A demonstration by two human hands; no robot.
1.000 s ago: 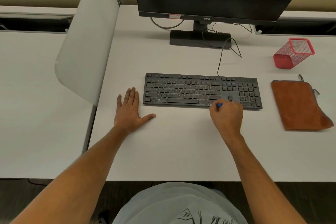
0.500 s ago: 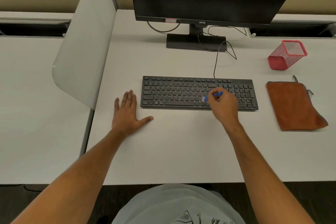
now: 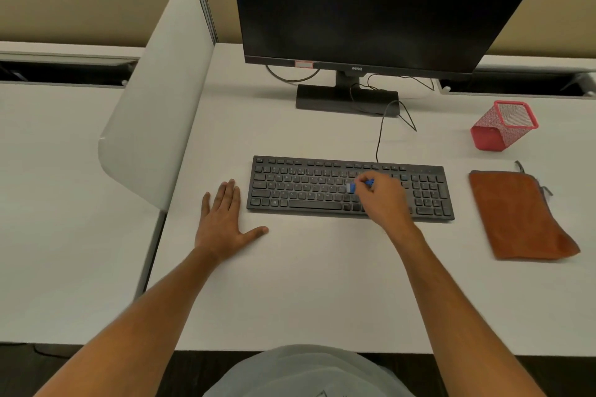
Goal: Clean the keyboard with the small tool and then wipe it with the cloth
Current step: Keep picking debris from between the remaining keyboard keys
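Over the keyboard (image 3: 350, 187) middle, right hand (image 3: 383, 196) pinches light, rigid blue brush (image 3: 361, 185) by its handle; left hand (image 3: 225, 222) rests flat, holding nothing.

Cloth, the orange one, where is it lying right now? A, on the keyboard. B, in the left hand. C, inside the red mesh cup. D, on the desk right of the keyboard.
D: the cloth lies flat on the desk, right of the keyboard and apart from it, untouched by either hand.
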